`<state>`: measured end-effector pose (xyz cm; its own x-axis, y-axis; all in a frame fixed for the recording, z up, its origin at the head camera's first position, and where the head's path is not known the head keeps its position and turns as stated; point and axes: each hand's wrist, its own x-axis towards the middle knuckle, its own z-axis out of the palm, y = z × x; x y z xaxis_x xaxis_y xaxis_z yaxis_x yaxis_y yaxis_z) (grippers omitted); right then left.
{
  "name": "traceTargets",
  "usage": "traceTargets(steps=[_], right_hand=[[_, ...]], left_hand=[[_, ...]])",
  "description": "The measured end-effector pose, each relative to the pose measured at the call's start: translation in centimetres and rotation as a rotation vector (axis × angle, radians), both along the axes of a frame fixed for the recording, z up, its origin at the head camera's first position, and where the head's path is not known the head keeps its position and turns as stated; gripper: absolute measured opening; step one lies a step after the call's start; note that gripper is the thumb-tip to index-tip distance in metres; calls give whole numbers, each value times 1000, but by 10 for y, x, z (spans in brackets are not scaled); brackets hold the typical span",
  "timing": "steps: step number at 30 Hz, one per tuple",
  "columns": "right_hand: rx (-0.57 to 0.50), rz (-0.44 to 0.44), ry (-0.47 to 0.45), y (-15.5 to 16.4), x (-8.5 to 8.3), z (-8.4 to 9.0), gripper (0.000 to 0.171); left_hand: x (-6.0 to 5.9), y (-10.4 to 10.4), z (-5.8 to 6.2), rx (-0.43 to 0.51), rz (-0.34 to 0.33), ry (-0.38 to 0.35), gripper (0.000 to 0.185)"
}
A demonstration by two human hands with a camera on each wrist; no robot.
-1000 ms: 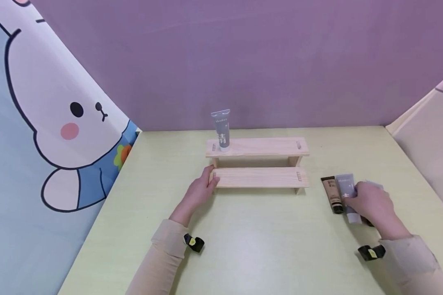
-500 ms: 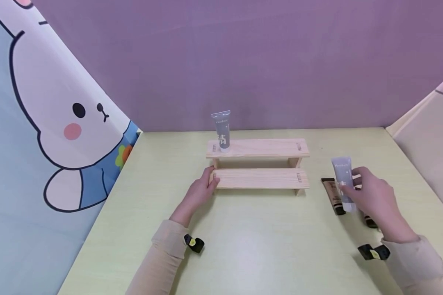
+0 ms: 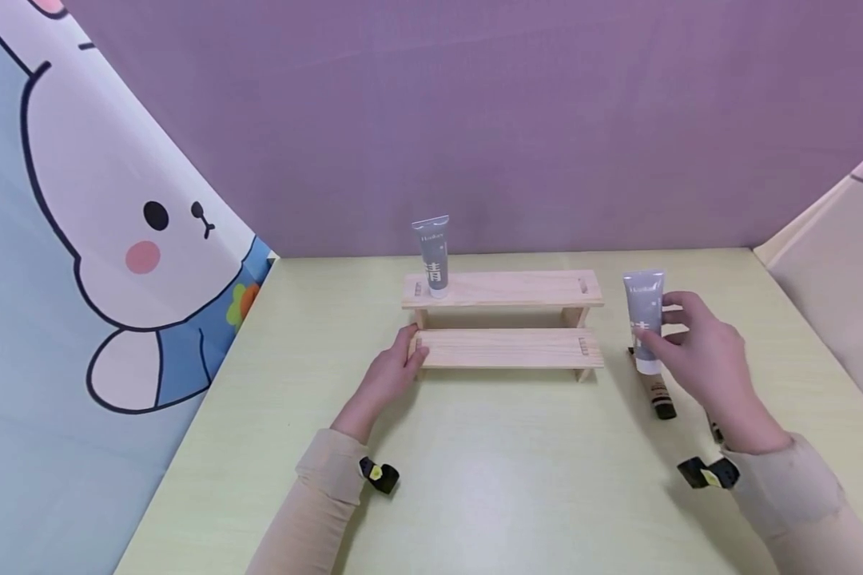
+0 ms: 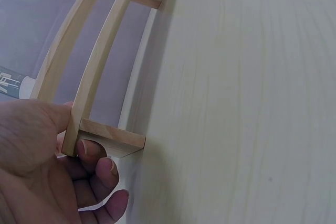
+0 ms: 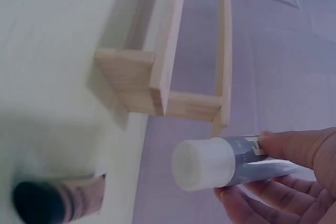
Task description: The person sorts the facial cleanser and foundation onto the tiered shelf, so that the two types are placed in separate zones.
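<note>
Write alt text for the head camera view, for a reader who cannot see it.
A person's right hand holds a grey tube upright, cap down, above a pale table, right of a two-step wooden rack. The left hand grips the rack's left end; another grey tube stands on its top step.

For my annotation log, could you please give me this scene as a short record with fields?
Left hand: grips the left end of the wooden rack's lower step
Right hand: holds a grey tube upright, cap down, above the table
Upper step: a second grey tube stands at its left end
Table by right hand: brown tube lying flat
</note>
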<state>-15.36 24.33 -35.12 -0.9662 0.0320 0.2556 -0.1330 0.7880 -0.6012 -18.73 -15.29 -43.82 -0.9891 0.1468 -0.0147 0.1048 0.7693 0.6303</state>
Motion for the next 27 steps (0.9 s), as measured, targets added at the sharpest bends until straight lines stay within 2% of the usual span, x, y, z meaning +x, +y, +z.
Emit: traceTargets(steps=[19,27], right_hand=[[-192,106,89,-59,-37,21,49],[-284,154,73,-91,-60,26,49]], left_hand=[[-1,0,-2,11,15,-12,51],[0,-1,-2,12,-5,4,51]])
